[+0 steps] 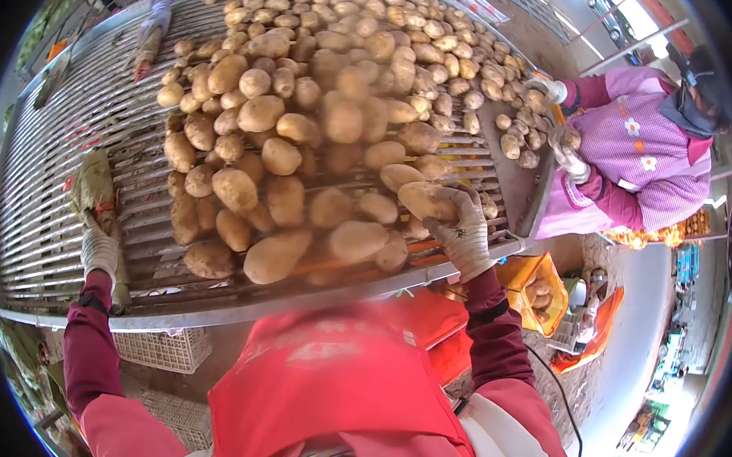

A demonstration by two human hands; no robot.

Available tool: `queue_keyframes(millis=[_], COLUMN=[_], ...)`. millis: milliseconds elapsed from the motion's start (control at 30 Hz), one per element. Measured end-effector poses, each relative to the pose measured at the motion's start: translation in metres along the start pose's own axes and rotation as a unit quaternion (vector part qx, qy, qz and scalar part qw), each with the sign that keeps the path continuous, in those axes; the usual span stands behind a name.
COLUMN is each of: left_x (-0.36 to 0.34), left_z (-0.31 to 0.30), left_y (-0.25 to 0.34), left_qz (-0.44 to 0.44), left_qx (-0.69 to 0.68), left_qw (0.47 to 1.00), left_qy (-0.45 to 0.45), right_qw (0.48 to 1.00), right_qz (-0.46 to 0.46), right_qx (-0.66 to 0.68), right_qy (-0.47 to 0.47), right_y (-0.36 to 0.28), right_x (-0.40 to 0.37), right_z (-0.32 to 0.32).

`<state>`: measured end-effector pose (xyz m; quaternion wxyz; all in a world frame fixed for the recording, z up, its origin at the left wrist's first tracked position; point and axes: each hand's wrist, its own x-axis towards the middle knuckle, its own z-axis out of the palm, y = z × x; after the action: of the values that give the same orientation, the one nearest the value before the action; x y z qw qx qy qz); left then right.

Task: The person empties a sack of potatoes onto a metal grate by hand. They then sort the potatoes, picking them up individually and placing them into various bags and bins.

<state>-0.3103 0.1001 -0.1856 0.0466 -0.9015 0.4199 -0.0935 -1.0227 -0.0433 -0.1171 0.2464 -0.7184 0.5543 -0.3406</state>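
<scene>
Many potatoes (260, 114) lie heaped on a slatted metal rack (37, 186). My right hand (469, 234), in a whitish glove with dark dirt on it, grips a large potato (427, 201) near the rack's front right. At the left, my gloved left hand (100, 248) is closed around the lower end of a greenish-brown bundle (95, 185), which looks like cloth or sacking and lies on the bare slats. Part of the view over the middle potatoes is blurred.
A person in a purple checked apron (635, 147) has gloved hands at smaller potatoes on the right. Another person's arm (153, 35) reaches in at the upper left. Below the rack are a yellow crate (538, 271) and a white crate (165, 352).
</scene>
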Motion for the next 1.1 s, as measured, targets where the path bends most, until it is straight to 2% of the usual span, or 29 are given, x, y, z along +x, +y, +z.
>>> queue_keyframes(millis=[33, 133, 167, 267, 367, 433, 500, 533, 633, 733, 800, 867, 900, 967, 1067, 1100], left_x=[0.004, -0.001, -0.001, -0.005, -0.006, -0.007, -0.008, -0.01, -0.017, -0.011, -0.014, -0.015, -0.018, -0.02, -0.025, -0.026], left_z=[0.011, 0.0, 0.001, -0.01, -0.019, -0.023, -0.025, -0.027, -0.042, -0.017, -0.026, -0.036, -0.052, -0.053, -0.058, -0.064], left_y=[-0.008, 0.002, 0.002, 0.011, 0.018, 0.023, 0.025, 0.025, 0.036, 0.019, 0.027, 0.033, 0.043, 0.042, 0.054, 0.056], left_qz=[0.004, -0.001, -0.003, -0.018, -0.034, -0.04, -0.044, -0.04, -0.052, -0.04, -0.054, -0.063, -0.076, -0.066, -0.062, -0.065], left_qx=[0.01, 0.03, 0.026, 0.009, 0.03, 0.028, 0.015, 0.008, -0.012, 0.025, 0.014, 0.002, -0.006, -0.01, -0.013, -0.01], left_qw=[1.0, 1.0, 1.0, 1.0, 0.998, 0.997, 0.997, 0.998, 0.997, 0.999, 0.998, 0.997, 0.994, 0.996, 0.996, 0.996], left_qy=[0.003, 0.002, -0.002, -0.018, -0.045, -0.053, -0.064, -0.057, -0.047, -0.017, -0.039, -0.054, -0.077, -0.06, -0.06, -0.061], right_qw=[1.0, 0.992, 0.995, 0.988, 0.926, 0.938, 0.925, 0.911, 0.868, 0.892, 0.901, 0.875, 0.856, 0.81, 0.913, 0.932], right_qz=[-0.018, 0.076, 0.062, 0.122, 0.097, -0.061, -0.142, -0.152, -0.268, -0.242, -0.197, -0.045, -0.013, 0.051, -0.01, -0.105], right_qx=[-0.024, 0.1, 0.07, -0.094, -0.35, -0.325, -0.328, -0.347, -0.374, -0.308, -0.308, -0.371, -0.408, -0.48, -0.34, -0.288], right_qy=[-0.001, -0.003, 0.026, -0.003, -0.106, -0.1, -0.131, -0.163, -0.185, -0.223, -0.234, -0.308, -0.317, -0.332, -0.225, -0.194], right_y=[0.0, 0.02, 0.042, 0.097, 0.064, 0.04, -0.002, -0.025, -0.032, -0.02, -0.004, 0.002, 0.011, 0.029, -0.039, -0.047], right_x=[0.002, 0.007, 0.011, 0.025, 0.047, 0.059, 0.062, 0.064, 0.057, 0.061, 0.064, 0.076, 0.084, 0.1, 0.129, 0.14], right_z=[-0.005, -0.016, -0.014, -0.028, -0.026, -0.009, 0.018, 0.035, 0.072, 0.05, 0.028, 0.01, 0.002, -0.005, 0.012, 0.03])
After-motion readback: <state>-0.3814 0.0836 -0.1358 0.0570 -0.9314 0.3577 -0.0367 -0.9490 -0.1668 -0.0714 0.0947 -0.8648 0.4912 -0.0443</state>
